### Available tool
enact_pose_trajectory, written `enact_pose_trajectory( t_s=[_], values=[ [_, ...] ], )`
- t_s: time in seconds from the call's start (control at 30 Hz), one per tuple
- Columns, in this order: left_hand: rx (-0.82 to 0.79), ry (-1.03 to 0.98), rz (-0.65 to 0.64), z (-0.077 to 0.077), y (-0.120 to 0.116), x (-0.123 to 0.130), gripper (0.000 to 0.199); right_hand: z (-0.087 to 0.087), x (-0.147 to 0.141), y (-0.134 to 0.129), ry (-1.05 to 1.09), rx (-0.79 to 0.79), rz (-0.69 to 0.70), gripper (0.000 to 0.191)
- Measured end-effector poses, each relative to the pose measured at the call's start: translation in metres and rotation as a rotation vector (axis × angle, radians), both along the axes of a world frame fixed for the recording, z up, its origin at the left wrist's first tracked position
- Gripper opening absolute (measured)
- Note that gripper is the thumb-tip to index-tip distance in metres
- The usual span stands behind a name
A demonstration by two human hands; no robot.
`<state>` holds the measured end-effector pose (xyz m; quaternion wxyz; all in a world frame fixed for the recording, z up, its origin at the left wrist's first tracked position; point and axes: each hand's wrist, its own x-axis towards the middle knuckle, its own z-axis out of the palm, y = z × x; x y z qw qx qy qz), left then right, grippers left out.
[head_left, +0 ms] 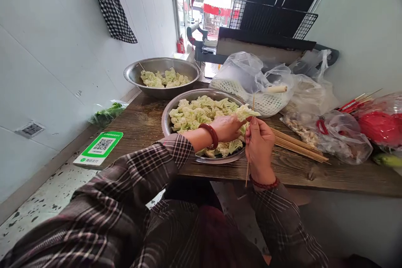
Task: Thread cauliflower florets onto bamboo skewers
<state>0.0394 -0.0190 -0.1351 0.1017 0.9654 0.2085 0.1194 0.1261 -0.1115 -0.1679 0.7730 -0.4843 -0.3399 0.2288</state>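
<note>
A metal bowl point(166, 120) heaped with pale cauliflower florets point(201, 111) stands on the dark wooden table. Over its right side, my left hand point(226, 128), with a red bangle at the wrist, is closed around a cauliflower piece point(246, 112); its fingertips are partly hidden. My right hand point(260, 144), wearing a beaded bracelet, pinches a thin wooden skewer point(248, 171) just right of the bowl. The skewer is close to upright, its tip showing above the piece, and its lower end hangs below the hand. Both hands are nearly touching.
Behind to the left is a second metal bowl point(128, 73) with florets. A bundle of skewers point(298, 145) lies at the right, beside plastic bags point(342, 134). A white basket point(266, 106) stands behind. A green QR card point(100, 147) lies on the table's point(141, 123) left end.
</note>
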Motion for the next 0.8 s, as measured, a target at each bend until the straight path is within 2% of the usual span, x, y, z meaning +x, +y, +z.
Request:
enact_pose_trajectory(
  t_s=[0.1, 0.13, 0.2, 0.27, 0.33, 0.43, 0.5, 0.6, 0.7, 0.8],
  values=[
    [-0.041, -0.077, 0.071, 0.002, 0.009, -0.01, 0.028, 0.001, 0.0, 0.0, 0.025, -0.009, -0.003, 0.034],
    [-0.084, -0.138, 0.089, 0.004, 0.014, -0.016, 0.027, 0.001, -0.001, 0.0, 0.04, -0.008, 0.005, 0.034],
    [-0.224, -0.284, 0.127, 0.007, 0.024, -0.031, 0.038, 0.002, -0.001, 0.0, 0.074, 0.0, 0.026, 0.033],
    [-0.44, -0.421, 0.185, 0.01, 0.032, -0.048, 0.045, 0.001, -0.001, 0.0, 0.103, 0.013, 0.041, 0.031],
    [-0.716, -0.563, 0.21, 0.011, 0.036, -0.062, 0.044, 0.0, -0.001, 0.0, 0.107, 0.009, 0.056, 0.031],
    [-1.135, -0.777, 0.171, 0.009, 0.036, -0.076, 0.041, -0.002, 0.0, -0.001, 0.036, -0.054, 0.107, 0.033],
    [-1.325, -0.847, 0.139, 0.007, 0.035, -0.079, 0.041, -0.003, 0.001, -0.001, -0.069, -0.123, 0.158, 0.034],
    [-1.428, -0.862, 0.101, 0.006, 0.032, -0.079, 0.041, 0.0, 0.001, -0.002, -0.25, -0.216, 0.254, 0.034],
    [-1.423, -0.841, 0.053, 0.007, 0.029, -0.079, 0.042, 0.005, 0.001, -0.002, -0.37, -0.274, 0.316, 0.032],
    [-1.371, -0.813, 0.051, 0.007, 0.027, -0.08, 0.044, 0.006, 0.0, 0.0, -0.422, -0.294, 0.321, 0.031]
  ],
)
